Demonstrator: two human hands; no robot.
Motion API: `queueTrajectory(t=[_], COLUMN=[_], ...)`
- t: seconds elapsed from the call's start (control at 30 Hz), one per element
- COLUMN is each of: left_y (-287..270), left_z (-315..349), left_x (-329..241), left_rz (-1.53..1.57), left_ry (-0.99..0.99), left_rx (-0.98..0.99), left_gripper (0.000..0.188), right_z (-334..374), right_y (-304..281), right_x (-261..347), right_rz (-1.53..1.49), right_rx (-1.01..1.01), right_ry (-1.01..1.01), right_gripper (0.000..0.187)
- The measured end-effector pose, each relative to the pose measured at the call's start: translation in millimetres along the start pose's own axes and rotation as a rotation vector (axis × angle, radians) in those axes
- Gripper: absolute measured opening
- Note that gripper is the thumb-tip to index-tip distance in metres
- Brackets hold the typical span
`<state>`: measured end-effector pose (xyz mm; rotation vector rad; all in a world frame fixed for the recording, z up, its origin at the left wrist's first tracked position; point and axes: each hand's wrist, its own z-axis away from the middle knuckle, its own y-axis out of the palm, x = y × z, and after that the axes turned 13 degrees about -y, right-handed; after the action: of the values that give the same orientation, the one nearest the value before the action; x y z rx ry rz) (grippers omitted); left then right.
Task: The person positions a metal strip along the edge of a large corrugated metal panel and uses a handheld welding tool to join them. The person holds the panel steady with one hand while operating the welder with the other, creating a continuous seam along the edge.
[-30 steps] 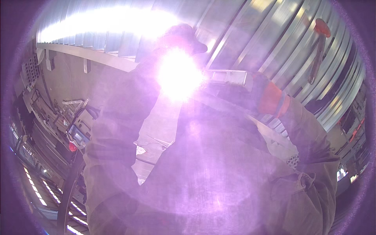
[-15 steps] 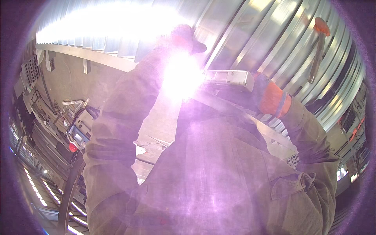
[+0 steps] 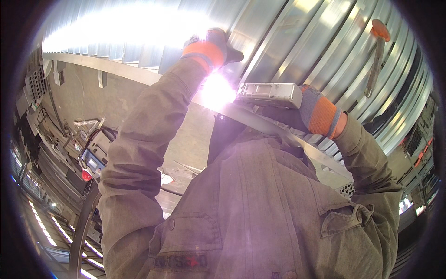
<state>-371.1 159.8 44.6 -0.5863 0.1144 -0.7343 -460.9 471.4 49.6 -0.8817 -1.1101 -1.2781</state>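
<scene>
My left hand (image 3: 207, 50), in a grey and orange glove, rests on the silvery metal profiles (image 3: 297, 46) with its thumb stretched out to the right; glare washes out part of the fingers. Closed round a pale grey box-shaped tool (image 3: 272, 94) is my right hand (image 3: 319, 113), in a matching glove, its far fingers hidden behind the tool. A glaring white-violet light (image 3: 218, 90) burns just off the tool's left end, below my left wrist. It lies at the front metal bar (image 3: 253, 122) that edges the profiles.
A long-handled hammer-like tool with an orange end (image 3: 381, 30) lies on the profiles at the right. On the left stands a machine with a blue panel (image 3: 96, 162) and a red knob. A thick dark hose (image 3: 80, 232) runs down at lower left.
The glare has shrunk and dimmed, so my left glove and jacket show clearly now. Both hands and the tool stay almost where they were.
</scene>
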Motion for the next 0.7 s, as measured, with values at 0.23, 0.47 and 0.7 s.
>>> queueTrajectory(t=[0.23, 0.47, 0.7], left_y=[11.5, 3.1, -2.8], left_z=[-5.0, -7.9, 3.0], left_x=[1.9, 2.6, -0.9], left_rz=[0.019, -0.075, -0.007], left_ry=[-0.021, -0.012, -0.045], left_rx=[-0.041, 0.016, -0.001], left_gripper=[0.063, 0.059, 0.055], right_z=[7.1, 17.2, -4.9], right_y=[-0.2, 3.8, -0.4], right_x=[-3.3, 4.4, 25.4], right_rz=[0.198, 0.387, 0.494], right_rx=[0.051, -0.05, 0.07], right_ry=[0.137, 0.125, 0.079], right_gripper=[0.038, 0.028, 0.017])
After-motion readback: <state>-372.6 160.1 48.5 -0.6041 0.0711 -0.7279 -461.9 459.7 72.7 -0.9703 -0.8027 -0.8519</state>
